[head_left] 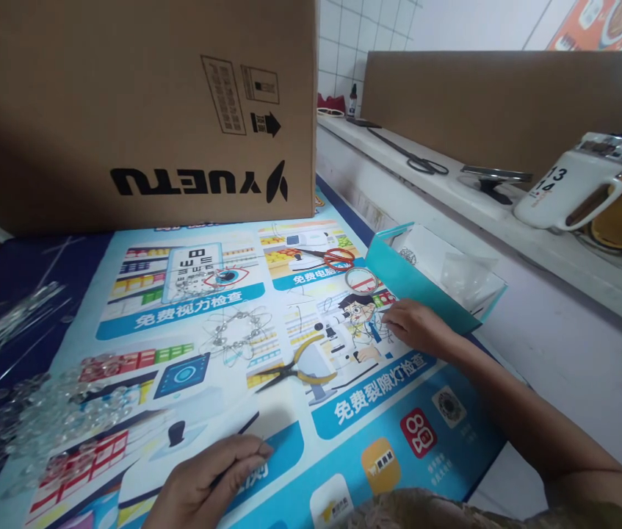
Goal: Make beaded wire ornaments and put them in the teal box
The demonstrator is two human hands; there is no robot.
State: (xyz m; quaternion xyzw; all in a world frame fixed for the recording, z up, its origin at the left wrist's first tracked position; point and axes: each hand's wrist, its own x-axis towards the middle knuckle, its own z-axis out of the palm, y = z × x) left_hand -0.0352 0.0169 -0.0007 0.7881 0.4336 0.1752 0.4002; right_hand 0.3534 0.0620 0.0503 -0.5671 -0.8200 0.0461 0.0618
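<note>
- Looming at twelve o'clock: a big cardboard box (134, 110), standing on the far edge of a printed poster (266, 441) and blocking the view behind it.
- Lying at the poster's middle: yellow-handled pliers (294, 371), with a wire-and-bead ring (236, 334) just beyond them at eleven o'clock.
- Resting farther off at one o'clock: red-handled scissors (330, 257) and a roll of clear tape (361, 280), close together.
- Sitting at two o'clock: an open teal box (426, 283), its near wall rising right beside the right hand.
- Spreading at nine o'clock: a heap of clear beads (51, 415) and a bundle of thin clear rods (5, 327).
- Lining a ledge at two to three o'clock: black scissors (418, 160) and a white mug (564, 191) tipped on its side.
- Reading "YUETU" upside down on the cardboard box, with an arrow mark and small printed panels above; showing "13 14" on the white mug; carrying large Chinese captions on the poster, too warped to read surely.
- Pinching a thin dark stick (236, 437): left hand (205, 481) at six o'clock, fingers closed around it, the stick pointing out to one o'clock over the poster.
- Pressing fingertips together on the poster: right hand (415, 327) at three o'clock; whether anything is gripped between them, cannot tell.
</note>
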